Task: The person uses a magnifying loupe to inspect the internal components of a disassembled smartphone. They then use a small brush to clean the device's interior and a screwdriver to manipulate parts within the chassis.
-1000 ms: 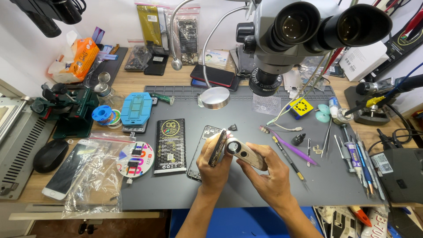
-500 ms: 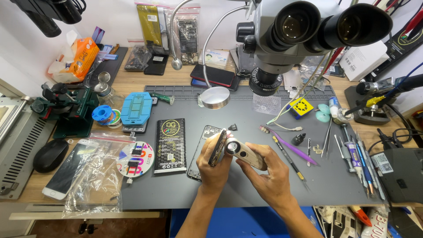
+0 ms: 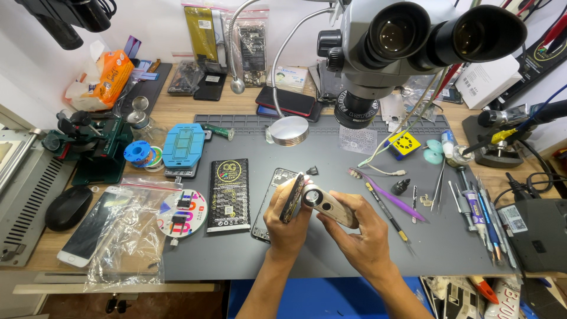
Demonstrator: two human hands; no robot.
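Observation:
My left hand (image 3: 287, 223) holds a dark smartphone (image 3: 292, 197) on edge, tilted upright above the grey work mat (image 3: 331, 248). My right hand (image 3: 361, 233) grips a small silver folding loupe (image 3: 323, 201), its round lens pressed close to the phone's edge. Under the hands lies a phone frame (image 3: 273, 190) flat on the mat. A black flat packet (image 3: 230, 194) lies just left of it.
A stereo microscope (image 3: 401, 41) hangs over the back of the mat. Tweezers, a purple brush (image 3: 387, 192) and pens lie to the right. A blue jig (image 3: 183, 146), solder spool, plastic bags (image 3: 133, 236) and a black mouse (image 3: 68, 207) sit at left.

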